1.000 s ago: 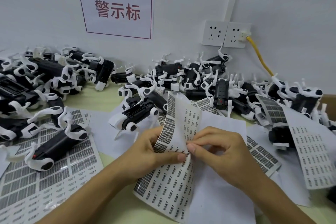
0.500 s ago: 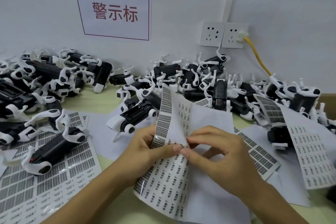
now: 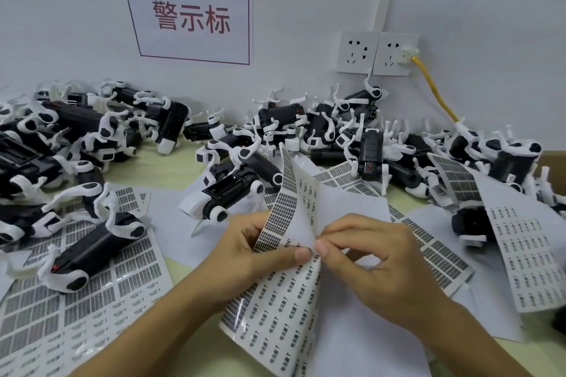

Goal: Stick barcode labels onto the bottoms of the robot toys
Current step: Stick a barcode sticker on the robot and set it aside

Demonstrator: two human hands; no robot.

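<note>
My left hand (image 3: 260, 251) grips the sheet (image 3: 284, 285); my right hand (image 3: 376, 263) pinches at 1 label. No toy (image 3: 226, 193) visibly labelled yet.

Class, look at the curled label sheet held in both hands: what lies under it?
Under the curled label sheet lie plain white paper and flat barcode sheets on the table. Whatever sits directly beneath its middle is covered.

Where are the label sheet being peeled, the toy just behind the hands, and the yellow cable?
label sheet (image 3: 275, 309), head view, on its printed lower half.
toy (image 3: 226, 193), head view, on its black underside.
yellow cable (image 3: 435, 92), head view, mid-run below the socket.
</note>
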